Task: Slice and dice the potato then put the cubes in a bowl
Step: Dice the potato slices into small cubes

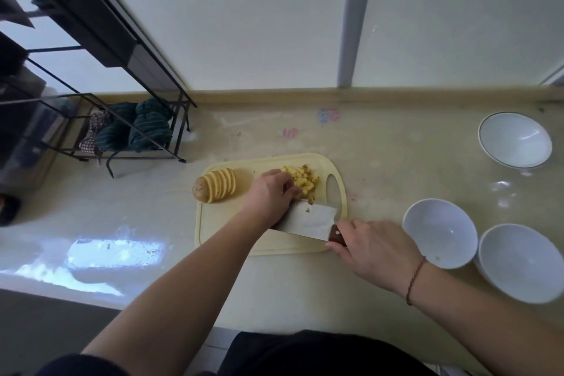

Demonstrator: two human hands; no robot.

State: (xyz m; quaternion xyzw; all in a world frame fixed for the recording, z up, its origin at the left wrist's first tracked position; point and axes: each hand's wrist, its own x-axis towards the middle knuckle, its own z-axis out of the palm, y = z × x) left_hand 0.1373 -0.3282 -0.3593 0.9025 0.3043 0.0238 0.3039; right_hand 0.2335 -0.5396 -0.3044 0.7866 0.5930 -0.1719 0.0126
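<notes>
Right hand [370, 249]: grip closed round the cleaver [308, 220] handle, blade lying flat-ish on the cutting board [225, 235]. Left hand [273, 192]: fingers curled onto the potato cubes [302, 180]. We note the cubes sit at 12 o'clock of the blade, touching it. Sliced potato [215, 189] lies at 9 o'clock, long axis 9–3. Nearest bowl [439, 233] is at 3 o'clock, on the worktop [381, 143]; right hand nearer.

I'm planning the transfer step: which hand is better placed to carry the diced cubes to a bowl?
Probably the right hand: it holds the cleaver beside the cubes, and the bowls sit on its side. The left hand rests on the cubes.
</notes>
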